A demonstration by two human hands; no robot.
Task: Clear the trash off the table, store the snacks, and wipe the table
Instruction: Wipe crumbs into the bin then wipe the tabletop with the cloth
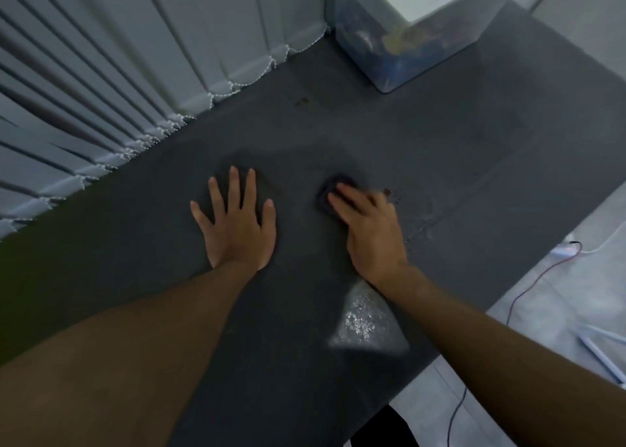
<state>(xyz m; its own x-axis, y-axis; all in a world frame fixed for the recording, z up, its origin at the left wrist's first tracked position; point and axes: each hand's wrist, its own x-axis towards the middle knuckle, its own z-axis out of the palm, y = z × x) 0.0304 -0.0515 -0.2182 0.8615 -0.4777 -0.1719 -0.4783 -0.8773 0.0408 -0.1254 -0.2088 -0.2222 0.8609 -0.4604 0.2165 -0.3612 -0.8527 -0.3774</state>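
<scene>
Head view, the only 1: both hands are on the dark tabletop [440, 162]. The left hand [237, 223] lies flat, palm down, its fingers [233, 189] straight and spread, holding nothing; it looks like a brace. The right hand [371, 233] presses a dark cloth [328, 194] onto the tabletop, near the middle and a little to the right of the left hand. Its fingers [342, 204] appear to lie fairly straight over the cloth rather than curl round it, though the hand is blurred.

No trash or loose snacks show on the tabletop. A clear bin [399, 53] at the far right corner holds what look like coloured packets, too blurred to name. So steps 1 and 2 seem done and the wiping is under way. A shiny wet patch [362, 321] sits near the front edge below the right wrist, and faint streaks run to the right of the cloth. A small brown stain [301, 100] shows on the far side, well apart from the cloth, so that part probably needs a pass yet, as does the strip along the blinds [84, 91].

The bin covers its corner, and wiping there would mean shifting it. The blinds hang just beside the left edge and could be brushed. A red cable [542, 277] trails on the floor [559, 311] to the right, off the tabletop.
</scene>
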